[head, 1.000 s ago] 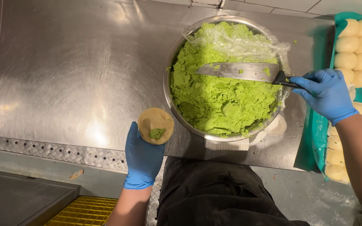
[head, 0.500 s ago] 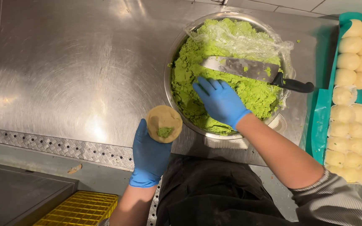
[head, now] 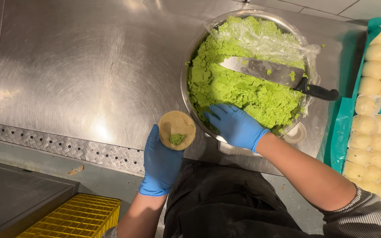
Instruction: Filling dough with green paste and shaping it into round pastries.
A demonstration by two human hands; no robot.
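On the steel counter (head: 89, 75), going from left to right, the left hand (head: 160, 161) in its blue glove was cupped palm up, fingers loosely curled under a flat round of pale dough (head: 177, 130) with a small dab of green filling at its middle. That dough looked soft, light and easily torn, best supported from beneath across the whole palm rather than pinched at the edge. Just beside it, the right hand (head: 235, 125) lay spread on the green paste (head: 239, 88) in the metal bowl (head: 184, 83), fingertips pressed into it; whether they had pinched any up could not be told. The paste seemed moist, sticky and crumbly. A knife (head: 278, 75) rested across it, black handle over the rim. Plastic wrap (head: 265, 39) blurred the bowl's far side, and the teal tray (head: 342, 128) of dough balls (head: 378, 53) was cut off at the right
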